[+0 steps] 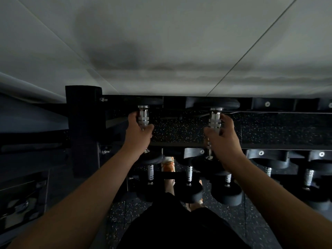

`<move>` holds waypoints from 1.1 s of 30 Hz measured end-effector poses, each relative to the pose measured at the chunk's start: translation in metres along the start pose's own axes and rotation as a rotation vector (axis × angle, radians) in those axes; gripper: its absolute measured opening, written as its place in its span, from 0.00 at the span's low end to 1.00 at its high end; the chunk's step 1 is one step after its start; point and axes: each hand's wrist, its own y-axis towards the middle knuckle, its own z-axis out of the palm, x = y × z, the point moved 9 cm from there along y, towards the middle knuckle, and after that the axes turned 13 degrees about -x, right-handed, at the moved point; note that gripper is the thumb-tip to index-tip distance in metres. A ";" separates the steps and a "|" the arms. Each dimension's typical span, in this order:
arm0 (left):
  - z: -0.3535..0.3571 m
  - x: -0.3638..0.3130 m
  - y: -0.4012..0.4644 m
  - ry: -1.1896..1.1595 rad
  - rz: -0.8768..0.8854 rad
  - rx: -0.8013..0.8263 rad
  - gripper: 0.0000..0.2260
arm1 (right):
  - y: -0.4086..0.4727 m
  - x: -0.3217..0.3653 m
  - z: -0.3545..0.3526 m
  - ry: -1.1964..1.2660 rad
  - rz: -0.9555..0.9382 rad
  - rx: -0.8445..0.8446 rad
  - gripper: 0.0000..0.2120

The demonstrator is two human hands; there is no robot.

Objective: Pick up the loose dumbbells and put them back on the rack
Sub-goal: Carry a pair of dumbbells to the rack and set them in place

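Head view: ribbed chrome dumbbell handles [143, 116], black rack [84, 130].

Two hands [138, 133], two gripped dumbbells [143, 115], five more dumbbells [189, 174] on one rack [83, 123].

A big pale wall [161, 42] fills the top of the picture, with a dark smudge on it. Low down I see the black speckled floor [125, 212], my black shorts [179, 227], and my orange shoe [168, 164] in the middle.
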 end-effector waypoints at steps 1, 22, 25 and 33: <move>0.000 0.002 0.002 0.000 0.001 -0.008 0.22 | 0.001 0.000 0.000 0.002 -0.001 -0.004 0.26; -0.003 0.005 0.003 0.201 0.098 -0.133 0.31 | 0.017 -0.014 0.028 -0.085 -0.078 -0.034 0.28; -0.002 0.006 0.001 0.235 0.091 -0.147 0.35 | 0.015 -0.010 0.035 -0.142 -0.093 -0.009 0.30; -0.001 -0.009 -0.037 0.332 0.149 -0.189 0.41 | -0.003 0.002 0.014 -0.241 -0.199 0.137 0.37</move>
